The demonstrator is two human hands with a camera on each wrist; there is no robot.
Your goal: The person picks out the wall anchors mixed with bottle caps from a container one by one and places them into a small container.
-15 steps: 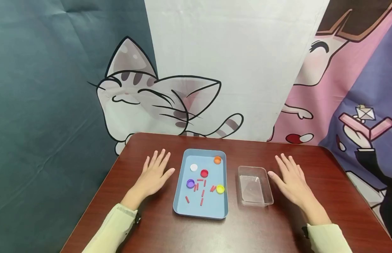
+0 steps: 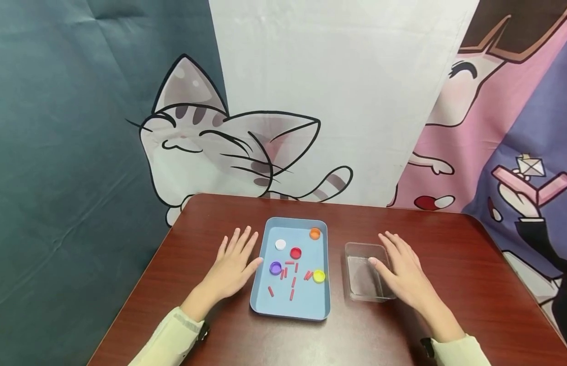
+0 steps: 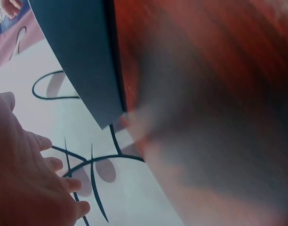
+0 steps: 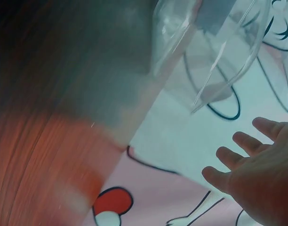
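My left hand (image 2: 229, 269) hovers with fingers spread at the left side of a blue tray (image 2: 290, 309), its thumb tip at the tray's edge. On the tray lie a white cap (image 2: 280, 244), a red cap (image 2: 295, 252), a purple cap (image 2: 276, 268), a yellow cap (image 2: 318, 276) and an orange cap (image 2: 314, 233). Several short red sticks (image 2: 292, 294) are scattered among them. My right hand (image 2: 404, 272), fingers extended, overlaps the right side of a clear plastic box (image 2: 363, 282). Both hands hold nothing. In the right wrist view the box (image 4: 219, 70) appears beyond the fingers.
The tray and box stand side by side on a brown wooden table (image 2: 356, 335). Behind the table's far edge hangs a cloth backdrop (image 2: 283, 152) printed with a cartoon cat and other figures.
Both hands have moved inward: the left one rightward to the tray's edge, the right one leftward over the box's side. The tray, caps, sticks and box stay in place.
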